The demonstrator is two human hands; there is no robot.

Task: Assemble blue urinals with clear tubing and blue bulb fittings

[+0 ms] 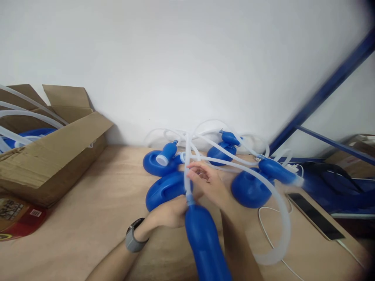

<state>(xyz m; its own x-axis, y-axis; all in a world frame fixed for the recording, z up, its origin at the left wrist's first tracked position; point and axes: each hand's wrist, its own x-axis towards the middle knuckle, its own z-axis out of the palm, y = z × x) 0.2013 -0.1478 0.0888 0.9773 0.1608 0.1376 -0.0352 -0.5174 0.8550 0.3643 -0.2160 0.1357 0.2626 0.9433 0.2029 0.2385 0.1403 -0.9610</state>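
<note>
A blue bottle-shaped plastic piece (205, 244) lies tilted toward me at the lower middle, with a clear flexible tube (187, 156) running up from its narrow neck. My left hand (172, 212) is closed at the neck, where the tube meets the blue piece; its fingertips are hidden behind the joint. Just above and to the right, my right hand (209, 183) has its curled fingers and thumb at the tube. Beneath and behind my hands rests a blue jug with a handle (158, 195).
More blue jugs (249, 191) with tubes and blue end pieces (166, 153) stand along the wall. An open cardboard box (55, 156) holding tubes and blue parts is at left. A phone (315, 214) with a white cable (265, 230) lies right, near a blue metal frame (325, 91).
</note>
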